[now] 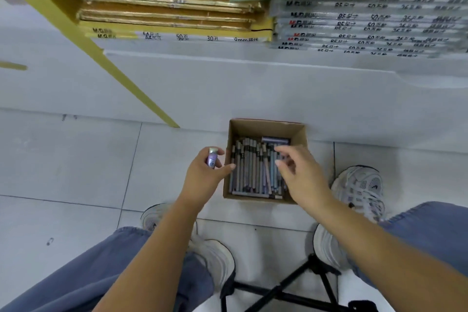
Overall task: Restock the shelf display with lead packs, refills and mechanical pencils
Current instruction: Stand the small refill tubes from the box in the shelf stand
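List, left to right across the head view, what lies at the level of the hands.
Left hand gripping a small purple tube-shaped pack → open brown cardboard box of slim pencil-like sticks → white laced sneaker. The right hand overlaps the box, so it is left out.

Your left hand [202,172] grips a lilac pack [212,158]: smooth plastic, glossy, catching light. Under your right hand [298,172] lie pencils [250,170] with dull, satiny barrels in grey and lilac. Between your hands is a cardboard box [266,126], brown and matt with raw cut edges. The floor [76,159] beneath your hands is pale tile, smooth, with a faint sheen. Beyond your hands the shelf base [228,88] is white and matt. Above it, refill pads [367,25] are wrapped in clear shiny film, and yellow card sheets [164,2] are wrapped glossy too. By your forearms, the trousers [88,273] are blue cloth, matt.
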